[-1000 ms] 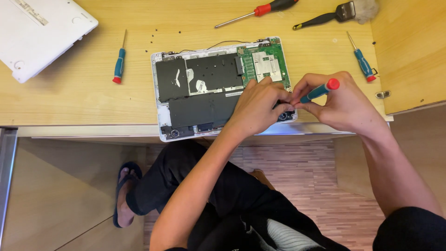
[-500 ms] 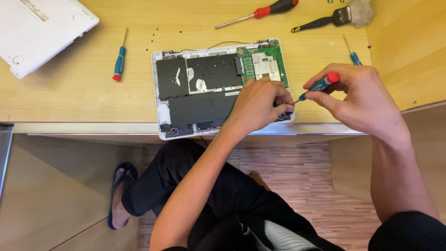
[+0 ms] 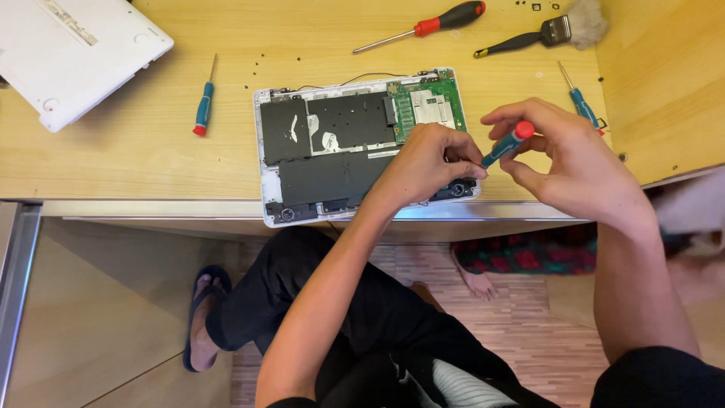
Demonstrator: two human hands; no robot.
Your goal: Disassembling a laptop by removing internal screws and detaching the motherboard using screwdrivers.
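My right hand [image 3: 574,162] has come up a touch since half a second ago, and the small screwdriver [image 3: 507,144] now tilts with its red cap up by my knuckles and its tip angled down toward the lower right corner of the opened laptop [image 3: 362,143]. My right grip is clamped on that teal handle, thumb and fingertips pinched round it. My left hand [image 3: 423,162] hasn't budged: it lies on the laptop's right half, its fingers curled together just beside the screwdriver tip; I cannot tell whether they pinch anything, the spot is hidden under them.

The laptop lies bottom up with its cover off, at the near edge of the wooden bench [image 3: 113,151], part of it overhanging the rim. Dark shielding covers most of the inside, and a green circuit board [image 3: 427,106] sits at its far right corner, just beyond my left knuckles.

Around it: a second small teal screwdriver [image 3: 202,106] well off to the left, a third [image 3: 580,98] just past my right hand, a bigger red-and-black screwdriver [image 3: 430,24] at the far edge, a brush [image 3: 551,32] beside that. The white bottom cover [image 3: 72,53] rests at the far left corner. Tiny dark screws dot the wood.
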